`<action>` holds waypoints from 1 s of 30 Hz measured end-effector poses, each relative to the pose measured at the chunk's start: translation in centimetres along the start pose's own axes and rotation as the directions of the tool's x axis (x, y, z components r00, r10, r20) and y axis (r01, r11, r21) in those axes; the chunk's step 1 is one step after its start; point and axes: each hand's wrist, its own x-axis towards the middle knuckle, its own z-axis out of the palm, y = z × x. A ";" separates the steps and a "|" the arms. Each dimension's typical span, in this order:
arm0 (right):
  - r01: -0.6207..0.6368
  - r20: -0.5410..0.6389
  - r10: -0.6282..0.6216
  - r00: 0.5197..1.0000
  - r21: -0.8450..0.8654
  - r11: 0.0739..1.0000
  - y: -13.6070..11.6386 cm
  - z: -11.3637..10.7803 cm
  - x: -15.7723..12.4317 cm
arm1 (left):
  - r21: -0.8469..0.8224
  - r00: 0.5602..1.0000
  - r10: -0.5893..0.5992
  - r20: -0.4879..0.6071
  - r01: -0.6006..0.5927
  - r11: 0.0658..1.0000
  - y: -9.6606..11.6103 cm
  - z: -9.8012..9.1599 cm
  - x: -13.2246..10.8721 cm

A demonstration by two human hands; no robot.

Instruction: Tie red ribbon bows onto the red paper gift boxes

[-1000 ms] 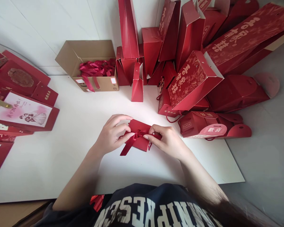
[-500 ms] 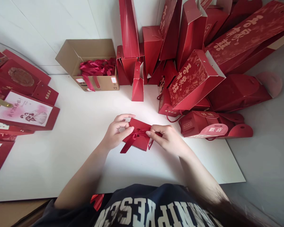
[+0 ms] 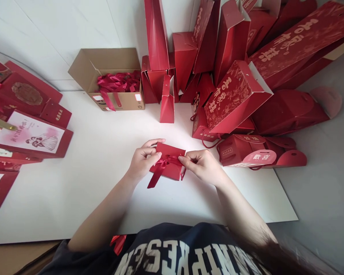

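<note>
Pinching ribbon ends from both sides: left hand and right hand are closing fingertips on them, steadying the small red box on the white board for tying.

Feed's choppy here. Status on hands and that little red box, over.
Left hand and right hand both pinch the ribbon on the small red box. Box on white board. Red bags piled behind, apart.
</note>
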 end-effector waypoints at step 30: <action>0.153 0.107 -0.173 0.979 0.170 0.973 0.4 -0.4 1.1 | -0.105 0.996 -0.030 0.079 0.039 0.994 0.0 0.5 -0.3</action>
